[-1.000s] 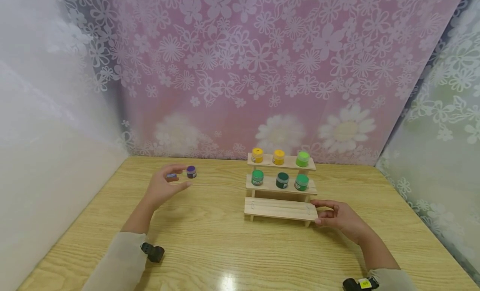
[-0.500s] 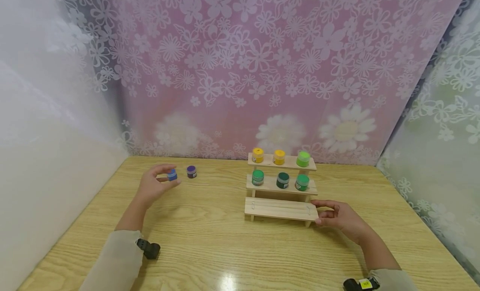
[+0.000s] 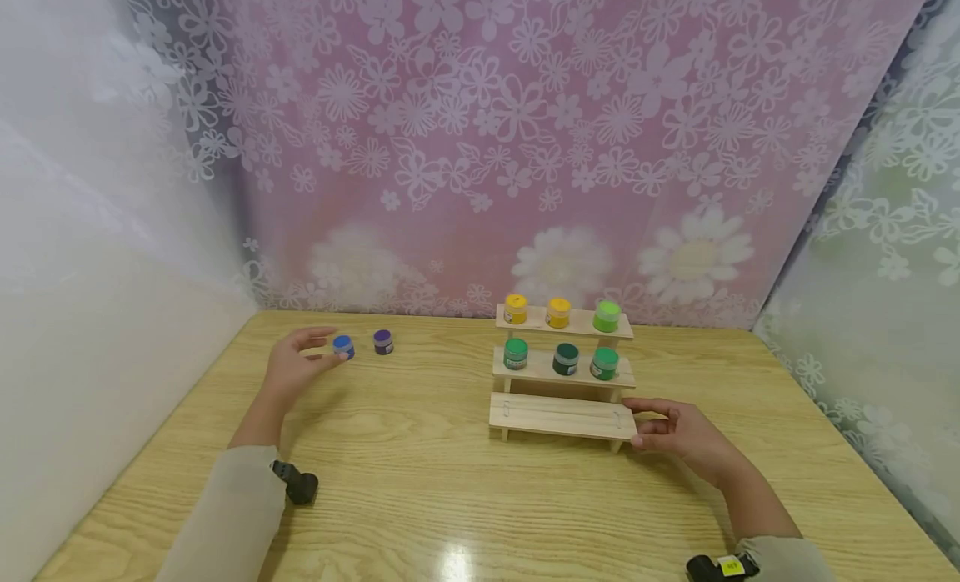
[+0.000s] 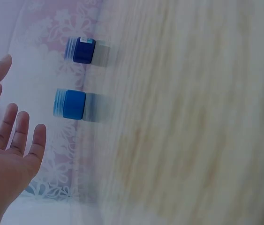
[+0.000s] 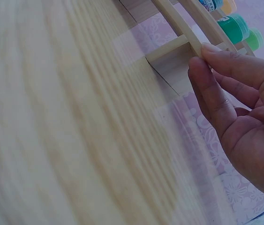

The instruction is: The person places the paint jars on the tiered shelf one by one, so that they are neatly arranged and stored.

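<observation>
My left hand (image 3: 291, 367) is beside a small paint jar (image 3: 342, 343) with a blue lid on the table, thumb and fingers spread to either side of it. The left wrist view has this blue jar (image 4: 74, 104) standing apart from the spread fingers. Just right of it stands a dark purple paint jar (image 3: 383, 342). Across the table, my right hand (image 3: 693, 442) holds the right end of the three-tier wooden display rack (image 3: 558, 417) at its lowest shelf. Thumb and fingers sit at that shelf's corners, as the right wrist view shows up close.
Two yellow jars (image 3: 558, 313) and a light green jar (image 3: 607, 317) stand on the rack's top shelf. Its middle shelf carries three green jars (image 3: 566, 359), the centre one darkest. A floral curtain (image 3: 450, 148) hangs behind the wooden table (image 3: 420, 482).
My left hand has drawn back to the left, leaving the blue jar more exposed beside the purple one. My right hand and the rack stay put.
</observation>
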Motion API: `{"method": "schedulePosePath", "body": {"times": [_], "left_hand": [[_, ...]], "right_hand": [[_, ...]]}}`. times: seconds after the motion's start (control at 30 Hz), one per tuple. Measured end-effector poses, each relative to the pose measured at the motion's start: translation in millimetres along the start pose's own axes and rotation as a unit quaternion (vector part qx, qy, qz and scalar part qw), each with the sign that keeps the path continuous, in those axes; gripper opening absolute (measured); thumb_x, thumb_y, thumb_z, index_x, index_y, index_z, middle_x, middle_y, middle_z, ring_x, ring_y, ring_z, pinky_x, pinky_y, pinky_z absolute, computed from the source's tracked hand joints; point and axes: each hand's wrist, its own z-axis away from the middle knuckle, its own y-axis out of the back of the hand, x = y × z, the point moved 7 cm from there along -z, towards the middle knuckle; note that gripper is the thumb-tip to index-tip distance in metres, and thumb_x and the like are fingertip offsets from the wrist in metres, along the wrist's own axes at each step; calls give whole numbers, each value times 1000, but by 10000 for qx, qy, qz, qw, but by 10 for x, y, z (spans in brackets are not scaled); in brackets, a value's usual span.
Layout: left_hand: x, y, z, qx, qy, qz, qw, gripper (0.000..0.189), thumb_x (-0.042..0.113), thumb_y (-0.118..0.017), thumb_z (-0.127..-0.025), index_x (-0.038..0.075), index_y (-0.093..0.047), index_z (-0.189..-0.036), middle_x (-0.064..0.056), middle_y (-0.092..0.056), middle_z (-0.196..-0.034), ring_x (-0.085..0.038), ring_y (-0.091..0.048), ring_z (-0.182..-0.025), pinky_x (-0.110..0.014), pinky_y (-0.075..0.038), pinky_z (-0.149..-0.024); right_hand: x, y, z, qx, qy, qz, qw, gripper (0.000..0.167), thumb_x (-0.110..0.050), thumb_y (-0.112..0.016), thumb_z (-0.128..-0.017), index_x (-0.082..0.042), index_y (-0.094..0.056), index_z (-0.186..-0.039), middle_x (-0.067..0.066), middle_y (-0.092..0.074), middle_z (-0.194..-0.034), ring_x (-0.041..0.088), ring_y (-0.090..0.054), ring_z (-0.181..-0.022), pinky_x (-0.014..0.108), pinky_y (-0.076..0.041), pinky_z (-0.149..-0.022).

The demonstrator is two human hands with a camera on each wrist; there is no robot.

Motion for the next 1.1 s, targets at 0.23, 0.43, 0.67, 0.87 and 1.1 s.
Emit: {"method": "schedulePosePath", "body": {"times": [0.23,0.43,0.67,0.87,1.1], "left_hand": [[-92,27,-66,-24,342,46,9994,61,28,-78,-86,7,-54,-138,-22,-42,-144,-41,-40,-130,-53,-45,-100],[-187,39,-146,-31,507,35,9987,65,31,-78,-86,8,-52,-141,-22,-42,-145,-39,-38,-134,-55,-43,-101],[-292,-8,-233,-172,672,161,9975,65,25,-76,-87,5,-49,-142,-21,-40,-147,-40,-36,-135,-57,-39,-104],[-401,-63,-294,-283,955,180,9949,68,24,-78,-86,6,-48,-144,-20,-37,-150,-39,-35,-137,-56,-37,-106],[-488,-125,-409,-444,950,35,9945,69,22,-79,-85,5,-47,-145,-19,-39,-148,-39,-39,-134,-53,-39,-106]], "right_hand": [[-2,3,6,-1,-34,23,10000,67,-10,-71,-91,10,-37,-144,13,-65,-110,18,-66,-94,35,-56,-82],[-8,-1,10,-3,-55,40,10000,67,-10,-70,-91,10,-36,-144,13,-66,-107,19,-66,-94,35,-56,-82],[-16,-2,9,29,-65,54,10000,67,-11,-71,-91,10,-37,-144,14,-65,-109,18,-66,-95,34,-57,-82],[-16,-13,3,0,-24,43,10000,67,-10,-71,-90,10,-37,-145,15,-64,-112,18,-66,-95,35,-57,-82],[-15,-2,5,-22,-8,-5,10000,67,-8,-71,-90,11,-36,-144,15,-64,-109,20,-66,-94,36,-57,-82]]}}
